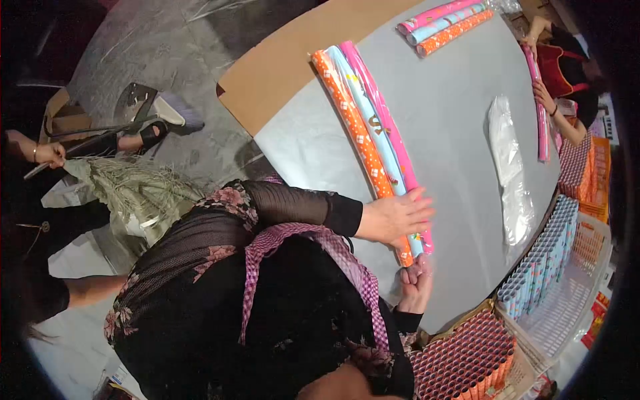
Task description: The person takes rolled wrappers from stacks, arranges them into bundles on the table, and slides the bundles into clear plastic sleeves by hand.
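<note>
Three long wrapping paper rolls, orange with white shapes (353, 120), light blue (363, 107) and pink (383, 113), lie side by side on the grey table, with a plastic-like shine on them. My left hand (397, 217) rests across them near their close end, palm down with fingers stretched and slightly blurred. At that same end my right hand (417, 280) has its fingers curled against the roll tips. Whether it grips the paper or a clear wrapper there is hard to see.
Clear plastic sleeves (510, 167) lie on the table (453, 133). Another set of rolls (447, 30) lies at the far edge. A co-worker (560, 80) handles a pink roll. Baskets (567, 300) of upright rolls stand at right. Left, another person holds a greenish sack (133, 193) beside a broom (173, 110).
</note>
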`<state>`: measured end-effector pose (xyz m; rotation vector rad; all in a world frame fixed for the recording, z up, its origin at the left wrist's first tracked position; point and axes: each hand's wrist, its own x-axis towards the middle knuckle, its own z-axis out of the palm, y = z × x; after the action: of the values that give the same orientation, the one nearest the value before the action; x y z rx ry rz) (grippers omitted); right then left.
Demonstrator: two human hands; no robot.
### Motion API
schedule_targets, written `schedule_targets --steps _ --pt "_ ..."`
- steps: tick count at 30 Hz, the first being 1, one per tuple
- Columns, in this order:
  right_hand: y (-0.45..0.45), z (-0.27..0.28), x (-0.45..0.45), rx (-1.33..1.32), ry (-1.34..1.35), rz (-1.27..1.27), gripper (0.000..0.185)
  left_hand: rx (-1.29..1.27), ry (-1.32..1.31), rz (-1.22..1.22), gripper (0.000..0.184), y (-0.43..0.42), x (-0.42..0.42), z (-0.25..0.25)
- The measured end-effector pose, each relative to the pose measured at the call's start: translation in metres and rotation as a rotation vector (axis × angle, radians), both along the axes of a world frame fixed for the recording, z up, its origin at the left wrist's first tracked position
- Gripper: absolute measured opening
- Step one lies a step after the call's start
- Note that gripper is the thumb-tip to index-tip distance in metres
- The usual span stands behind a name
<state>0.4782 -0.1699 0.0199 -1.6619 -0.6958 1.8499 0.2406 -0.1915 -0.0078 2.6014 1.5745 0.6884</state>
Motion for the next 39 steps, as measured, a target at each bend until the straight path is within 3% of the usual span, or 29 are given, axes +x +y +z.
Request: schedule_targets --steps 1,3,7,9,13,16,18,20,23,25,29,34,36,39 --pt "0.001 0.0 0.001 0.016 -0.018 -0.029 0.02 0.006 0.007 0.004 0.078 0.0 0.001 -0.001" --pt "0.016 -0.012 0.016 -0.314 0.277 -0.126 0.014 0.028 0.008 0.02 0.077 0.001 0.003 -0.002" --pt "0.011 0.021 -0.011 -0.245 0.153 -0.121 0.017 0.011 -0.009 0.011 0.077 0.001 0.005 0.0" --pt "0.02 0.009 0.001 -0.365 0.299 -0.082 0.017 0.011 0.006 0.021 0.078 0.003 0.006 0.001" --pt "0.013 0.008 -0.001 -0.296 0.28 -0.104 0.017 -0.041 0.017 0.006 0.078 0.006 0.007 0.001" --pt "-0.007 0.012 -0.004 -0.003 0.114 -0.001 0.014 -0.025 -0.005 -0.002 0.078 0.007 0.01 -0.016" --pt "-0.007 0.004 0.01 0.0 0.066 0.025 0.014 -0.182 0.025 -0.002 0.078 0.009 0.007 0.002" --pt "0.002 -0.004 0.018 0.011 -0.026 0.181 0.015 -0.051 0.061 0.003 0.079 0.004 0.001 0.002" --pt "0.001 0.009 -0.001 -0.022 -0.15 0.057 0.019 -0.05 0.032 -0.039 0.078 0.004 -0.002 -0.004" --pt "0.001 0.006 -0.004 0.054 -0.22 0.158 0.021 -0.015 0.071 0.021 0.078 0.001 -0.003 -0.003" --pt "0.009 -0.009 0.0 0.001 0.088 0.042 0.024 0.022 0.088 0.014 0.075 0.002 -0.002 0.001" --pt "0.003 -0.006 0.008 0.022 0.116 0.105 0.022 0.023 0.085 0.018 0.075 0.001 -0.003 -0.001" --pt "-0.003 0.007 0.005 0.199 -0.488 0.352 0.018 -0.003 0.043 0.016 0.075 0.004 -0.003 -0.005" --pt "-0.01 0.007 0.019 0.135 -0.401 0.416 0.022 -0.13 0.033 0.001 0.076 0.009 0.0 0.0"
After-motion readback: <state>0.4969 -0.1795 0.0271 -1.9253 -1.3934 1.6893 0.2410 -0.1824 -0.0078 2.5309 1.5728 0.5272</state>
